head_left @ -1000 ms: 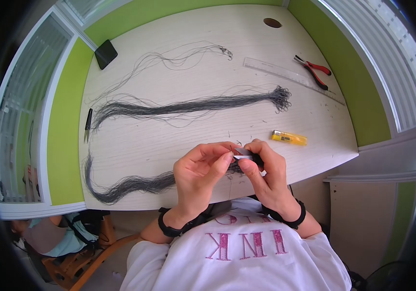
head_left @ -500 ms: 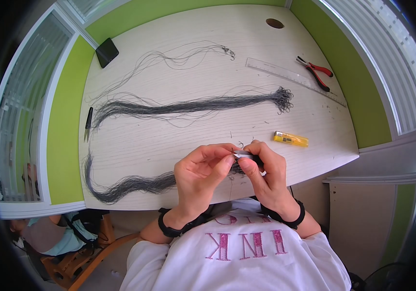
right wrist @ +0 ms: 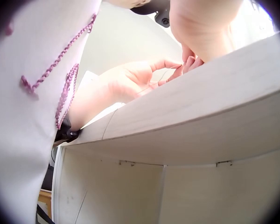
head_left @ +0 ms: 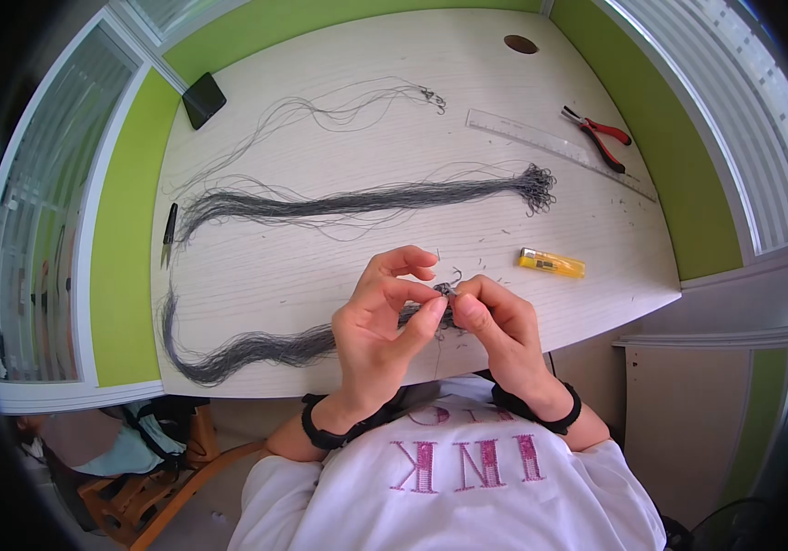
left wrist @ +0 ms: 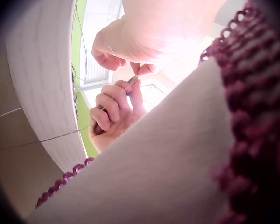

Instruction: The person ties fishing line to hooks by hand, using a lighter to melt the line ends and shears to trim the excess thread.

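Observation:
In front of the chest, my left hand (head_left: 374, 326) and right hand (head_left: 504, 335) meet at their fingertips. The left thumb and index finger pinch a tiny fishing hook tied to thin line, mostly hidden by the fingertips; its other fingers are raised. The right thumb and index pinch at the same spot. In the left wrist view, the right hand's other fingers curl around small snips (left wrist: 99, 129), of which only a dark end shows, with line (left wrist: 51, 141) running across them. Beneath the hands lies a bundle of dark hooked lines (head_left: 270, 353).
A second bundle of hooked lines (head_left: 348, 199) and a few loose ones (head_left: 320, 108) lie farther back. A yellow lighter (head_left: 552, 263), clear ruler (head_left: 531, 138) and red-handled pliers (head_left: 600, 138) are on the right. At left are a black-handled pointed tool (head_left: 170, 231) and a black phone-like object (head_left: 204, 100).
The snips' blade, earlier at the left fingertips, has drawn back out of sight into my right hand. The right fingertips have closed in on the left ones, and the left fingers have lifted.

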The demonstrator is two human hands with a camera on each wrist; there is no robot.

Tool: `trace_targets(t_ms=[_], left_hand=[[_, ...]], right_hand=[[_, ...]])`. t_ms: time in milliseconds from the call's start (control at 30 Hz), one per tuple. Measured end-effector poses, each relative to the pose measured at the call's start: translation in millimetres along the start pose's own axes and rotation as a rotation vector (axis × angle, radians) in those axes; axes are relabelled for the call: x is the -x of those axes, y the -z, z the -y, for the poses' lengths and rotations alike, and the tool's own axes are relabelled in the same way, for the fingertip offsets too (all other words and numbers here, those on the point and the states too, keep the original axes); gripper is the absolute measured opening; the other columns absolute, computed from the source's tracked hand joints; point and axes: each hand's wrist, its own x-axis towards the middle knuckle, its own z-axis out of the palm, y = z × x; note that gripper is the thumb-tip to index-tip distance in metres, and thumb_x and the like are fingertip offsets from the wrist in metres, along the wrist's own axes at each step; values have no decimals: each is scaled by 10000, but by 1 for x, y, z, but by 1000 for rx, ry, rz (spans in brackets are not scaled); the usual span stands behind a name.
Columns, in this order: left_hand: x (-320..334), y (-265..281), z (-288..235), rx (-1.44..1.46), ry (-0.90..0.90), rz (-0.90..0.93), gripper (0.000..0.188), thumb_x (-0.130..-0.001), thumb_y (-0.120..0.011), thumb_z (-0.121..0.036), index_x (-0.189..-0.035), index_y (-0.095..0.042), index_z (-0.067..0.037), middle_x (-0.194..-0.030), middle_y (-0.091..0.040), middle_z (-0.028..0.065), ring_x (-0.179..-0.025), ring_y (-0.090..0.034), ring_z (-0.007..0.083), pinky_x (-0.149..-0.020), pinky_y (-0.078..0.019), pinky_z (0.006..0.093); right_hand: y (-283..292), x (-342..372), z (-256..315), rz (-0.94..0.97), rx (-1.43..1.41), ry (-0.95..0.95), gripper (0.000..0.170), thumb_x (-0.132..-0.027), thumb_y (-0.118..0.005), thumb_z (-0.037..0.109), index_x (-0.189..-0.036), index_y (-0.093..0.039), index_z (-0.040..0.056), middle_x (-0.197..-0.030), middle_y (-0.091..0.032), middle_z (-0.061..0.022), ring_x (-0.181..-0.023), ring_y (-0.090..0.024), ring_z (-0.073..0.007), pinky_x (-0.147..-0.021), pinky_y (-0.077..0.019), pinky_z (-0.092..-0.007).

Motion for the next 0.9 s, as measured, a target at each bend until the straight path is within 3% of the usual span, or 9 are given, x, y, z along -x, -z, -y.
trace_targets(t_ms=[133,200,500,833,900], left_hand=[[-3,1,0,-93,-96,50,96,-743,-597,62,-806,-566,-3,-1081,-546,159,-1051,-499,224,-896,-390,376],[-2,-1,1,55,-55,72,105,-743,-582,76,-777,-536,-11,-1037,-552,157,-1048,-501,231,-880,-391,383],[1,2,5,124,-50,74,98,-749,-574,83,-798,-536,8,-986,-548,146,-944,-508,185,-857,-397,349],[0,2,6,137,-46,83,95,-751,-567,80,-810,-544,10,-977,-547,140,-923,-504,165,-846,-395,330],[0,2,6,134,-38,82,97,-749,-566,81,-810,-543,9,-972,-548,139,-916,-504,163,-840,-394,326]], right_hand=[[-2,1,2,67,-129,-77,247,-935,-490,243,-845,-538,18,-710,-448,42,-676,-362,-39,-592,-318,-201],[-1,2,3,109,-210,-166,267,-940,-478,265,-836,-530,24,-723,-441,38,-689,-354,-43,-620,-321,-202],[1,5,12,187,-304,-280,309,-944,-445,340,-806,-513,72,-733,-437,46,-677,-346,-44,-597,-303,-195],[2,5,14,207,-338,-276,309,-942,-446,349,-797,-508,83,-717,-410,54,-642,-305,-36,-563,-260,-195],[0,5,14,181,-298,-241,312,-935,-447,348,-815,-504,66,-702,-369,62,-595,-265,-32,-517,-196,-197]])
